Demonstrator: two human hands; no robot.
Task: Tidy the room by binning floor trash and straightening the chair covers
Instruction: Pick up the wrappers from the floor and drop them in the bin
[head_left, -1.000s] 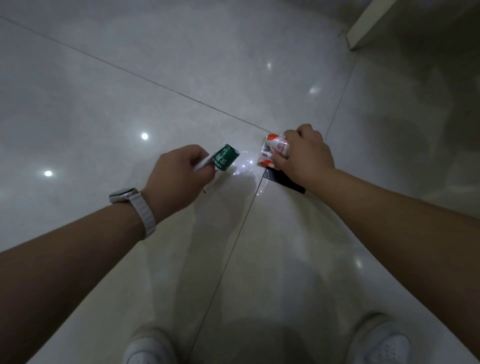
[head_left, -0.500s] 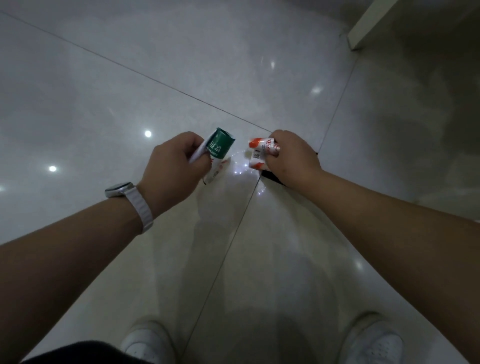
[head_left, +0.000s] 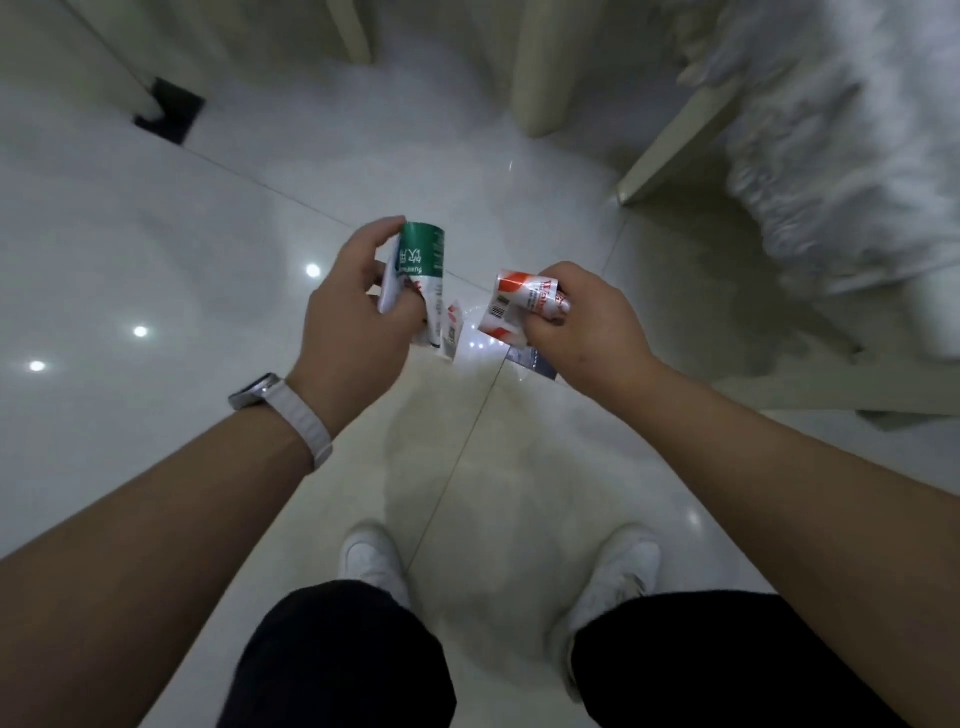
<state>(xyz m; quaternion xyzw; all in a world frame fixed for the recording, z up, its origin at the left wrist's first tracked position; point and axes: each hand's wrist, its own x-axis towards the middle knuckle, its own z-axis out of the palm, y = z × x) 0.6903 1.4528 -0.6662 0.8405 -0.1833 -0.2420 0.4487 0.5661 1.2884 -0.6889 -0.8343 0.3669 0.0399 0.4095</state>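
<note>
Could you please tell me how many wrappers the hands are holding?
2 clearly: green wrapper in left hand, red-and-white wrapper in right hand; others may be hidden behind them.

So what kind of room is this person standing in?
Probably a dining room or living room at home: shiny white floor tiles, a cream chair leg, and a fluffy white chair cover draped on the right.

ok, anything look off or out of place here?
Yes. The white chair cover at right hangs rumpled toward the floor. The left hand grips a green wrapper, the right hand a red wrapper; neither binned.
</note>
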